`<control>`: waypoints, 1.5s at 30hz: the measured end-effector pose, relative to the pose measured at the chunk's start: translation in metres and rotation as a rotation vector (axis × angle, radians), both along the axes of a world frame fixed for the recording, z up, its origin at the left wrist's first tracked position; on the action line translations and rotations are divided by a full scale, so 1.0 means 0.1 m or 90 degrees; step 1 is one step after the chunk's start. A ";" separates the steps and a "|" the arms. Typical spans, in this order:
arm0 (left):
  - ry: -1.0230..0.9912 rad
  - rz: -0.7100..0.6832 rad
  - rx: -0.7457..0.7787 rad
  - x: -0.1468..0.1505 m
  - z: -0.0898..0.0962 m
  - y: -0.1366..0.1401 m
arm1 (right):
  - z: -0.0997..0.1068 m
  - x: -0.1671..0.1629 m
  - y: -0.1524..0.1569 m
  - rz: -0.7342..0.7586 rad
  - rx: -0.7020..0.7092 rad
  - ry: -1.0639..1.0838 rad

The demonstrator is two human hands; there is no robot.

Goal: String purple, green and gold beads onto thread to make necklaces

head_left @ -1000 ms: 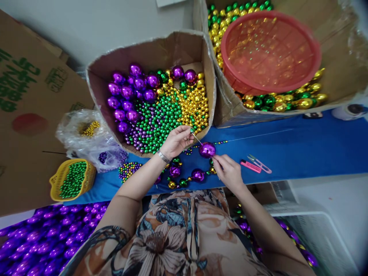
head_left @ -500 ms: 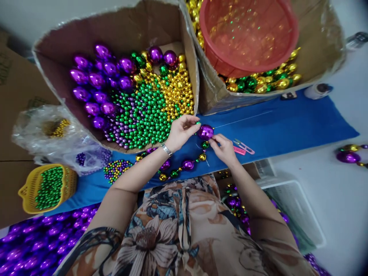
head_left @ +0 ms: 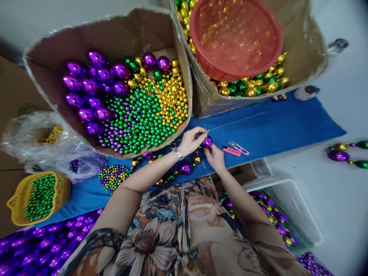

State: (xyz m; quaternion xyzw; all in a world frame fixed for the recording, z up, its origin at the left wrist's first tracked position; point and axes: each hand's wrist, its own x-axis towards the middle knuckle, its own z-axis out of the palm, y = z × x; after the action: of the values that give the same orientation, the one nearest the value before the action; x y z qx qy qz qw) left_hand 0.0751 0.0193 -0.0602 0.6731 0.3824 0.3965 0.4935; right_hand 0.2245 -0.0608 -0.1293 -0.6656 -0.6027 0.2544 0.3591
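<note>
Over the blue cloth, my two hands meet at a large shiny purple bead on a bead string. My left hand, with a metal watch on the wrist, pinches the string at the bead's upper left; its fingertips hide exactly what lies between them. From below right, my right hand grips the purple bead between thumb and fingers. A pale thread stretches away to the upper right. The rest of the string, with a gold bead and another purple bead, curves left on the cloth.
A cardboard box of loose purple, green and gold beads stands ahead. Beside it, a red basket sits in a second bead box. Pink thread snips and a pink marker-like item lie right. A yellow basket holds green beads.
My left hand has moved from the box's edge to the purple bead's top. The small green bead at its fingertips no longer shows clearly. The view has shifted slightly.
</note>
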 end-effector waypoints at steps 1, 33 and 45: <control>0.003 -0.009 -0.004 0.01 -0.04 0.01 | -0.01 0.01 -0.02 -0.015 -0.003 -0.024; 0.114 -0.143 0.091 0.51 -0.24 0.16 | 1.19 0.40 0.39 -0.149 0.234 -0.034; 0.178 -0.142 0.096 0.55 -0.20 0.12 | 0.97 0.46 0.33 -0.149 0.244 -0.001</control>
State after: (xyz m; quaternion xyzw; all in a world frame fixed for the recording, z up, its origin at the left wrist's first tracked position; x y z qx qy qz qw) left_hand 0.1299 0.0312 -0.0806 0.7950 0.3391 0.2696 0.4246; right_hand 0.2703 -0.0279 -0.0318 -0.6507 -0.5591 0.0912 0.5057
